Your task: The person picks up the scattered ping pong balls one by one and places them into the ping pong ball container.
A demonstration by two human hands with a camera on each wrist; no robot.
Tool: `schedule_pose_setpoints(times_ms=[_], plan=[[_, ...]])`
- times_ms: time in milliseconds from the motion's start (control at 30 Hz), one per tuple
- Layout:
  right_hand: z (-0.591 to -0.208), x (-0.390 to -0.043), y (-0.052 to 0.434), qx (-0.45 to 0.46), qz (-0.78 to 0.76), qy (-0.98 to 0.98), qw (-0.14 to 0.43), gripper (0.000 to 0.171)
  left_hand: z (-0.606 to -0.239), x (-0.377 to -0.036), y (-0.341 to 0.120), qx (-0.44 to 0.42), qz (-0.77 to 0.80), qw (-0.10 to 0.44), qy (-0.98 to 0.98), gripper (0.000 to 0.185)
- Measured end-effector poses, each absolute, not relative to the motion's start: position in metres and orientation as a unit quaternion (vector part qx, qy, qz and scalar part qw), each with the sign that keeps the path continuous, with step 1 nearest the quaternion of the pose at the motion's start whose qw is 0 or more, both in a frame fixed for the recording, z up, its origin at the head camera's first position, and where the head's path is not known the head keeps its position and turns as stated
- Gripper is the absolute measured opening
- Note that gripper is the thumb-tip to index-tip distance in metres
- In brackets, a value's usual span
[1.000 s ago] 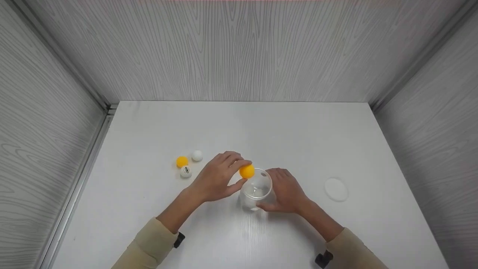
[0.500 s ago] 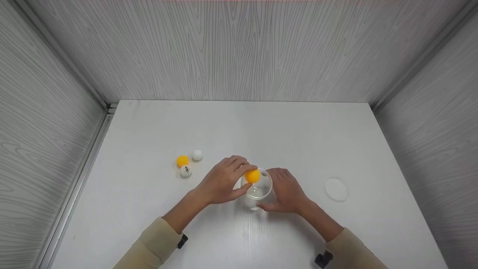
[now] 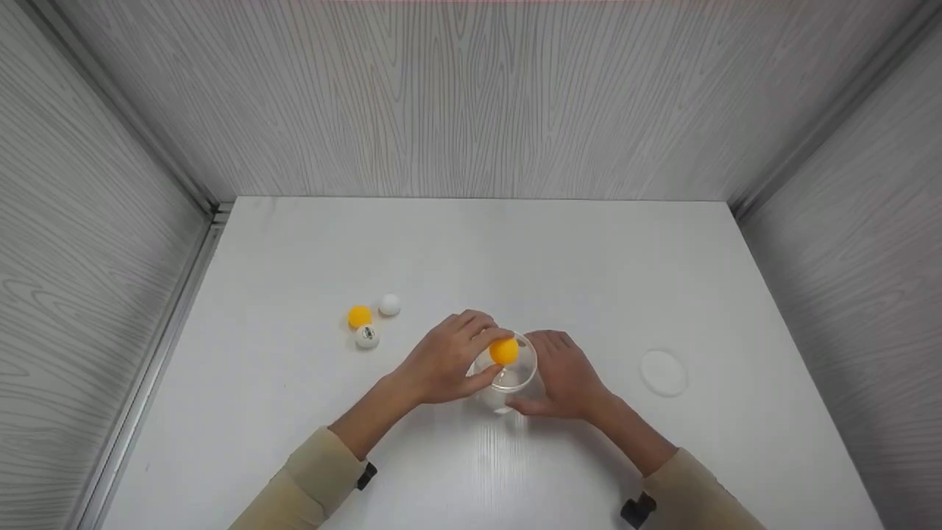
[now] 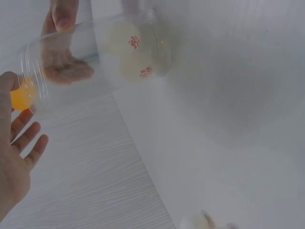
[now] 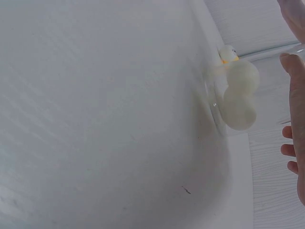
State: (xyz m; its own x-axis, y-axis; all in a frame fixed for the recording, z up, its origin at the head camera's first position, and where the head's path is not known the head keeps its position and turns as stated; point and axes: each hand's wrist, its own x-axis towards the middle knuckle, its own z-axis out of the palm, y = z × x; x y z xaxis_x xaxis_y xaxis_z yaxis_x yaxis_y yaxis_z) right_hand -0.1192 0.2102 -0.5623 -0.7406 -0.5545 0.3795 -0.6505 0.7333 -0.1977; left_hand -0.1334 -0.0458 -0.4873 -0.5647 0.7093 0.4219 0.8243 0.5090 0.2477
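Note:
My left hand (image 3: 445, 362) pinches an orange ping-pong ball (image 3: 504, 351) between thumb and forefinger, right at the mouth of a clear jar (image 3: 524, 378). In the left wrist view, the ball (image 4: 22, 97) overlaps the jar's rim, and the other left fingers are spread beside it. My right hand (image 3: 565, 377) grips the jar from the right, thumb on the near side and fingers on the far side. Upright on the table, the jar holds two white ping-pong balls (image 4: 136, 65) with red print, which show through its wall low down. The right wrist view also shows these white balls (image 5: 239, 110).
Left of the hands lie a loose orange ball (image 3: 360, 316), a plain white ball (image 3: 389, 305) and a white ball with dark print (image 3: 367, 336), close together. A round, pale lid-like disc (image 3: 663, 373) lies flat on the right. Grey wood-grain panels (image 3: 471, 103) enclose the white table.
My left hand has moved right and slightly toward me, bringing the orange ball from the jar's left edge to over its mouth. The right hand and jar have stayed in place.

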Motion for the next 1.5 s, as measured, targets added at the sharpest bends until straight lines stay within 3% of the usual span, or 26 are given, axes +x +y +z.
schedule_pose_setpoints(times_ms=[1500], plan=[[-0.5616, -0.1197, 0.2109, 0.334, 0.152, -0.918, 0.148, 0.08, -0.4897, -0.1355, -0.0428, -0.454, -0.191, 0.135, -0.86, 0.039]])
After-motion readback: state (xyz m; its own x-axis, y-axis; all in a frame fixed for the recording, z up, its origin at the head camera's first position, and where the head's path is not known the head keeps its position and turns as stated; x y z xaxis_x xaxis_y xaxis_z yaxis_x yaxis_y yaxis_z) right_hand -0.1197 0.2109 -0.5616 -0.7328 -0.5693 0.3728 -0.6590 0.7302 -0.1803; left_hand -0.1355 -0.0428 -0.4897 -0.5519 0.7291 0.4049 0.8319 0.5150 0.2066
